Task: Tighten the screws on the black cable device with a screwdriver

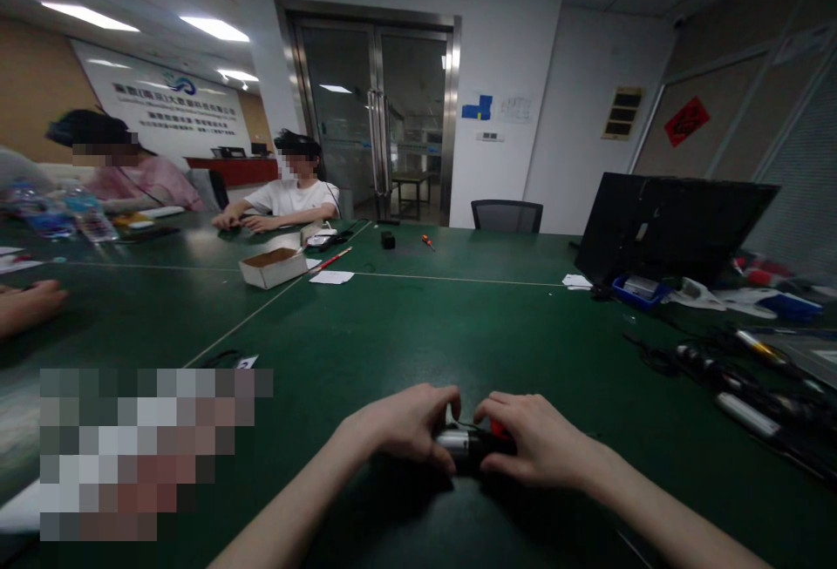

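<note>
A small silver-and-black cylinder (458, 442) lies crosswise on the green table (418, 325), close in front of me. My left hand (422, 421) curls its thumb and fingers around the silver left end. At the black right end, my right hand (527, 438) is closed, thumb in front and fingers behind. Something red (498, 426) shows under the right fingers; its shape is mostly hidden. A thin dark wire seems to arch over the cylinder between both hands.
Black and silver corded tools (751, 412) lie at the right, by a dark monitor (673, 229) and a blue tray (637, 290). An open white box (271, 268) and a small orange screwdriver (427, 242) are farther off. Other people sit at the left; one person's hand (32, 303) rests nearby.
</note>
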`<move>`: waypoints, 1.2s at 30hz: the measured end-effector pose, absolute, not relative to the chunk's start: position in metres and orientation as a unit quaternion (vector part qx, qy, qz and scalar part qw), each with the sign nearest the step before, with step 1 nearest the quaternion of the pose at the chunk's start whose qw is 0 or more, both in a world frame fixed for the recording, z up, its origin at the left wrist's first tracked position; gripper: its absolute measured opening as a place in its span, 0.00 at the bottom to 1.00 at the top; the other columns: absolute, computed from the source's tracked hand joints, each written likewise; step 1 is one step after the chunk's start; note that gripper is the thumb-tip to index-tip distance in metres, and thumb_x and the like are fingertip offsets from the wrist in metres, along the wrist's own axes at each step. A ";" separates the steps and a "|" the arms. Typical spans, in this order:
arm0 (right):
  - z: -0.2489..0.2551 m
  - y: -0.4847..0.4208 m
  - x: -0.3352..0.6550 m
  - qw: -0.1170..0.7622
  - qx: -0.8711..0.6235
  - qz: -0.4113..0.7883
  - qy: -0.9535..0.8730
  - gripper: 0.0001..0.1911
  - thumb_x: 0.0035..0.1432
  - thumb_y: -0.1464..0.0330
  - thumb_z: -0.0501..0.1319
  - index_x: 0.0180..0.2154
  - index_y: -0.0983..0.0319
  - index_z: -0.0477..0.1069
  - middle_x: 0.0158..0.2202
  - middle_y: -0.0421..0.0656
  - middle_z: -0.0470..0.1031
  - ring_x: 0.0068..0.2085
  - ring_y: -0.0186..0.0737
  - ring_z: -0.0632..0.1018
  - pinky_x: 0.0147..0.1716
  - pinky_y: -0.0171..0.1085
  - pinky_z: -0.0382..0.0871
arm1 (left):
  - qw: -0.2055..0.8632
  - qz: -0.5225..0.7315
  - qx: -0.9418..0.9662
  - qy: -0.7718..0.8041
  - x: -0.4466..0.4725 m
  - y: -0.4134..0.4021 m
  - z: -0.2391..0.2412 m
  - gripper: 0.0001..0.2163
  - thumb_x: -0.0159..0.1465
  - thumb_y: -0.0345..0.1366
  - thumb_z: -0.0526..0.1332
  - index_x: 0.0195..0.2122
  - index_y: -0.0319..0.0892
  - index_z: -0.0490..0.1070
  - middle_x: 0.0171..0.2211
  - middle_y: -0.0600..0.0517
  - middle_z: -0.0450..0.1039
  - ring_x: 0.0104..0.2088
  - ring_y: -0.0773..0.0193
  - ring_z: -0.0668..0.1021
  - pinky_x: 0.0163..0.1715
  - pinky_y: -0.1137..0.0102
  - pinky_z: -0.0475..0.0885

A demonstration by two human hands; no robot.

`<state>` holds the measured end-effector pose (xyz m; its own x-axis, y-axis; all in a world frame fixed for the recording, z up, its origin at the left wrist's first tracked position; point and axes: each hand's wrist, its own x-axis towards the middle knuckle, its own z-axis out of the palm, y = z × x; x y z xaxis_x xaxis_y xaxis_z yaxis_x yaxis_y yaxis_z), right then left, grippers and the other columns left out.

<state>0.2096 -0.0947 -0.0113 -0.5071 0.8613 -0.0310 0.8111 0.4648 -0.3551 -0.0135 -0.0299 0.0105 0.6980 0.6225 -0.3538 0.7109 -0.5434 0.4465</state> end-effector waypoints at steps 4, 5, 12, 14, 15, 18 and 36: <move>-0.019 -0.093 0.219 0.091 -0.503 0.195 -0.837 0.18 0.57 0.57 0.70 0.46 0.59 0.76 0.41 0.43 0.78 0.39 0.43 0.77 0.35 0.37 0.63 | 0.296 -0.096 0.859 0.407 -0.023 -0.030 0.015 0.26 0.50 0.43 0.76 0.49 0.46 0.72 0.42 0.50 0.79 0.39 0.53 0.80 0.31 0.69 0.70; -0.021 -0.093 0.220 0.090 -0.503 0.197 -0.837 0.18 0.58 0.56 0.70 0.45 0.59 0.77 0.41 0.43 0.78 0.39 0.43 0.77 0.36 0.37 0.63 | 0.294 -0.096 0.858 0.409 -0.024 -0.031 0.015 0.26 0.50 0.43 0.76 0.49 0.46 0.72 0.43 0.50 0.79 0.39 0.53 0.80 0.31 0.69 0.70; -0.026 -0.090 0.222 0.101 -0.506 0.194 -0.834 0.18 0.60 0.55 0.69 0.48 0.57 0.78 0.43 0.43 0.78 0.41 0.44 0.77 0.38 0.37 0.64 | 0.327 -0.029 0.865 0.380 -0.025 -0.033 0.004 0.25 0.53 0.43 0.73 0.51 0.45 0.70 0.46 0.48 0.77 0.43 0.54 0.79 0.39 0.67 0.72; -0.026 -0.090 0.222 0.106 -0.504 0.202 -0.833 0.18 0.60 0.55 0.68 0.48 0.57 0.78 0.43 0.43 0.78 0.42 0.44 0.78 0.38 0.38 0.65 | 0.351 0.004 0.860 0.371 -0.027 -0.032 0.000 0.25 0.54 0.40 0.72 0.52 0.45 0.70 0.47 0.48 0.77 0.43 0.55 0.79 0.41 0.66 0.73; -0.026 -0.090 0.222 0.107 -0.504 0.206 -0.832 0.18 0.60 0.56 0.68 0.48 0.58 0.77 0.43 0.43 0.78 0.42 0.44 0.78 0.39 0.38 0.65 | 0.365 0.019 0.856 0.365 -0.028 -0.032 -0.001 0.25 0.54 0.39 0.72 0.53 0.45 0.70 0.47 0.48 0.77 0.44 0.55 0.79 0.42 0.66 0.73; -0.026 -0.091 0.222 0.103 -0.503 0.216 -0.830 0.18 0.59 0.57 0.69 0.48 0.58 0.77 0.43 0.43 0.78 0.41 0.44 0.78 0.39 0.38 0.65 | 0.394 0.058 0.847 0.351 -0.031 -0.030 -0.003 0.23 0.53 0.34 0.72 0.51 0.44 0.71 0.49 0.48 0.76 0.46 0.56 0.78 0.44 0.65 0.72; -0.025 -0.092 0.220 0.115 -0.505 0.227 -0.825 0.16 0.59 0.58 0.69 0.46 0.59 0.77 0.41 0.43 0.78 0.40 0.42 0.77 0.39 0.37 0.65 | 0.428 0.111 0.854 0.275 -0.026 -0.022 -0.015 0.04 0.56 0.31 0.71 0.32 0.44 0.82 0.39 0.53 0.78 0.42 0.61 0.79 0.46 0.69 0.70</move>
<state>0.2203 -0.0920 -0.0253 -0.4628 0.8856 -0.0391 0.7810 0.3865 -0.4906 -0.0257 -0.0218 -0.0153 0.8246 0.5639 -0.0455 0.3737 -0.4826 0.7921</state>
